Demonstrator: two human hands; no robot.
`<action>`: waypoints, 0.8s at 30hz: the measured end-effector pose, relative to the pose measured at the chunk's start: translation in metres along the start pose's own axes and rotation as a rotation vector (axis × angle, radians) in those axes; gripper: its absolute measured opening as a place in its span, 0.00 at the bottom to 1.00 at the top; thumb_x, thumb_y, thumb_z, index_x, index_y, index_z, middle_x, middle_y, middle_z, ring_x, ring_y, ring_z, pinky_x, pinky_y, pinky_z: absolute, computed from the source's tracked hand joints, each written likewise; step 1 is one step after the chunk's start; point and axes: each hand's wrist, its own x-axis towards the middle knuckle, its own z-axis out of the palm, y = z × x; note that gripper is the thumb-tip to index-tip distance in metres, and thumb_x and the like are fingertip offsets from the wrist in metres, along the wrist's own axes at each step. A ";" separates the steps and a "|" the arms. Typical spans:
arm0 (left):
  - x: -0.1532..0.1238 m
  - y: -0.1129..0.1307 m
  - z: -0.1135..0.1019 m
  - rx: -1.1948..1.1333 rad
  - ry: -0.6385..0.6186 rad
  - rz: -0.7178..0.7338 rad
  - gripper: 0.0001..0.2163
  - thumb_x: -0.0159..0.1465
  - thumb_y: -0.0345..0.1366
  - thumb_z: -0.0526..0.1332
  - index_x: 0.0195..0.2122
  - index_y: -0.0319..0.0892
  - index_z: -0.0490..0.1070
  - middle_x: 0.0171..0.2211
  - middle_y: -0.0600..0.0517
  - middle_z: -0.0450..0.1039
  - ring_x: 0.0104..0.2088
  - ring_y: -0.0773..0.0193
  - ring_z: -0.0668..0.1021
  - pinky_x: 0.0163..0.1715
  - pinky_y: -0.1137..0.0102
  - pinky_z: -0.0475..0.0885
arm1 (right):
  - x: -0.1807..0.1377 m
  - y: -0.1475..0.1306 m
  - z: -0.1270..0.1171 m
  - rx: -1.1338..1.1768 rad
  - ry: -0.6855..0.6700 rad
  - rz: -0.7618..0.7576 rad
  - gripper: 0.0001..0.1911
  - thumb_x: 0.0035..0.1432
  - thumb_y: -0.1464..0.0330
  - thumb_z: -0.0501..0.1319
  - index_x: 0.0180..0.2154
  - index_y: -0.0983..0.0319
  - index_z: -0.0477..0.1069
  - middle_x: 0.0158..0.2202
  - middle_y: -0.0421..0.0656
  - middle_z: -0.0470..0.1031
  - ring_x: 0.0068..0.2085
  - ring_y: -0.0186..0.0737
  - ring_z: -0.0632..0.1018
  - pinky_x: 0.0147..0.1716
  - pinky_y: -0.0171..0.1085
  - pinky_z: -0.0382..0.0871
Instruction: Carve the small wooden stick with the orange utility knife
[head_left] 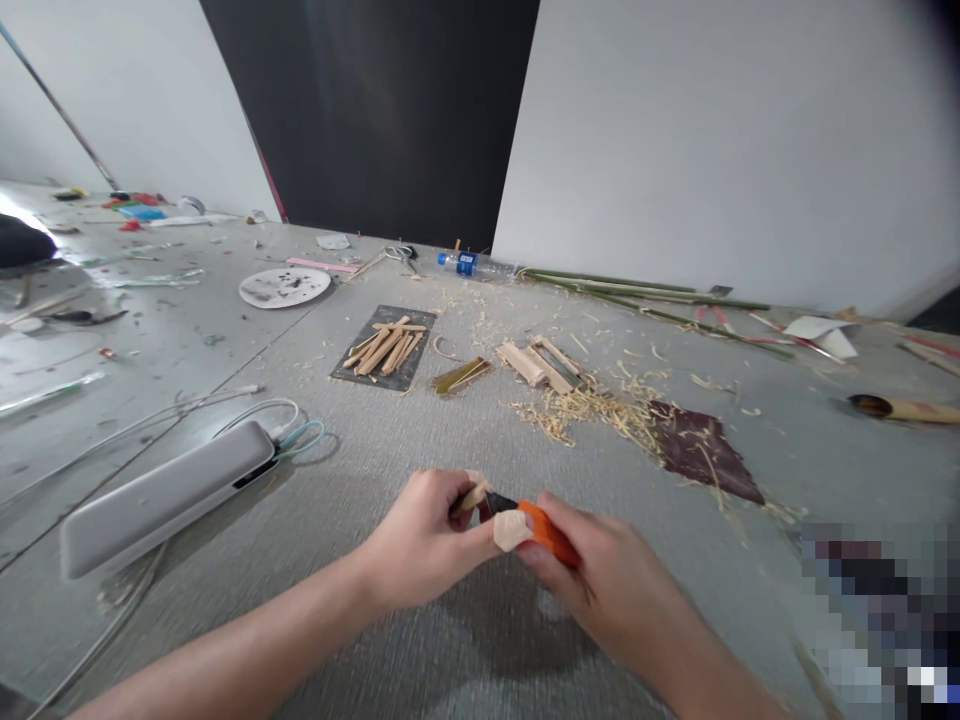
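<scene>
My left hand [420,545] is closed on a short bamboo strip [466,500], mostly hidden by the fingers. Pale wrapping [511,531] covers the left thumb tip, and more shows at a left fingertip. In my right hand [619,575] is an orange utility knife [553,538], its dark blade end against or close to the strip; exact contact is hard to see. Beyond the hands, several cut bamboo sticks [384,350] lie piled on a dark grey sheet [409,375]. Green bamboo pieces [460,376] and split pale bamboo pieces [521,362] lie to their right.
Curly shavings [559,412] spread towards a dark maroon sheet [701,450]. A grey power bank [169,500] with cables lies on the left. Farther off are a white stained plate [285,287], a plastic bottle [476,265], long green stalks [645,292] and a bamboo tube [904,409].
</scene>
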 end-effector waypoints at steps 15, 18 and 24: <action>0.010 -0.003 0.001 -0.209 -0.010 -0.095 0.24 0.64 0.53 0.64 0.23 0.43 0.56 0.20 0.60 0.49 0.23 0.70 0.53 0.23 0.71 0.47 | -0.001 -0.010 0.025 -0.451 0.358 0.067 0.31 0.71 0.45 0.40 0.39 0.58 0.71 0.22 0.42 0.79 0.18 0.46 0.78 0.17 0.38 0.49; 0.009 -0.001 0.005 -0.099 0.065 -0.126 0.23 0.64 0.51 0.63 0.21 0.42 0.59 0.18 0.60 0.50 0.22 0.70 0.54 0.23 0.70 0.47 | 0.001 -0.004 0.020 -0.461 0.292 0.226 0.29 0.72 0.46 0.41 0.38 0.57 0.71 0.19 0.42 0.76 0.17 0.47 0.77 0.17 0.37 0.48; 0.002 0.001 0.010 -0.068 0.010 -0.082 0.25 0.63 0.50 0.65 0.21 0.43 0.53 0.20 0.60 0.46 0.24 0.70 0.52 0.23 0.70 0.47 | 0.003 0.017 -0.009 -0.365 0.333 0.452 0.30 0.68 0.41 0.41 0.30 0.55 0.64 0.17 0.41 0.72 0.18 0.47 0.75 0.18 0.36 0.51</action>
